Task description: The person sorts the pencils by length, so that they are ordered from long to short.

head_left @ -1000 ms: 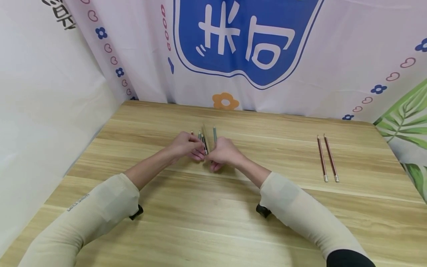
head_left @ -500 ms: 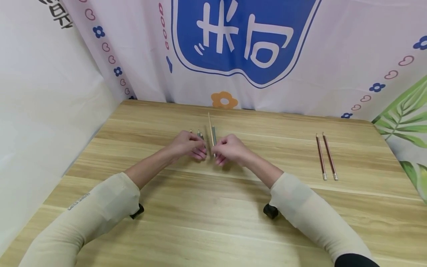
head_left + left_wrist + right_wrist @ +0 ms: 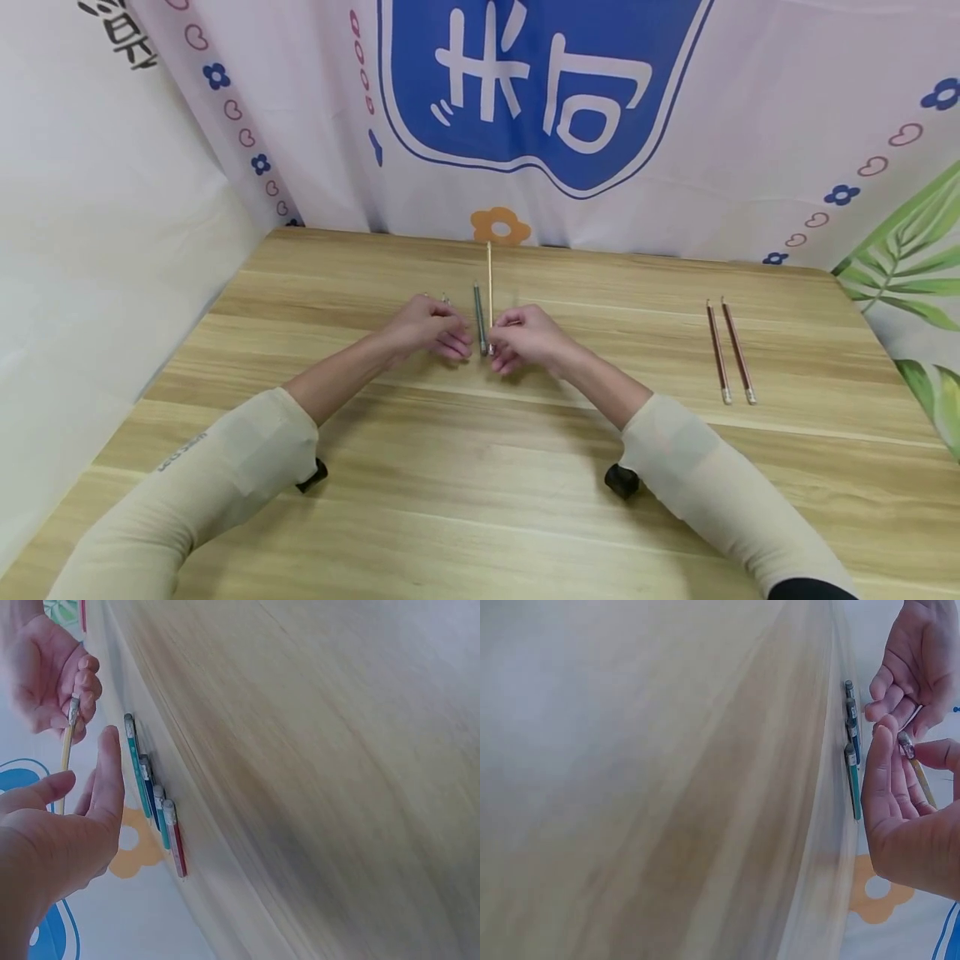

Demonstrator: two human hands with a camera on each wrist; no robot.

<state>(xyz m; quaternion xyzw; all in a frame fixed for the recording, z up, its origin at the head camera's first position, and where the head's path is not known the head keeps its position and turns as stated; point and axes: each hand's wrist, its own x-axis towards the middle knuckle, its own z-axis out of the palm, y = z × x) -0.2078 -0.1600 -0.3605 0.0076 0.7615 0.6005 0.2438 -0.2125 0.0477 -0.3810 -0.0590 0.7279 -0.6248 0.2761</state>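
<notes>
My right hand (image 3: 527, 340) pinches a yellow pencil (image 3: 490, 283) near its eraser end, and the pencil's other end points to the back. A teal pencil (image 3: 479, 321) lies just left of it on the table. Beside that pencil, my left hand (image 3: 435, 329) is held low with a gap between thumb and fingers in the left wrist view; I see no pencil gripped there. A dark blue pencil (image 3: 149, 787), another teal pencil (image 3: 161, 817) and a red pencil (image 3: 175, 841) lie in a row, mostly hidden by the left hand in the head view.
Two dark red pencils (image 3: 737, 346) with white erasers lie side by side at the right of the wooden table (image 3: 480, 500). A printed cloth (image 3: 330, 108) hangs along the table's back edge, and a white sheet (image 3: 112, 250) stands at the left.
My right hand has drawn the yellow pencil rightward, from left of the teal pencil to its right, and the pencil has straightened. My left hand has barely moved.
</notes>
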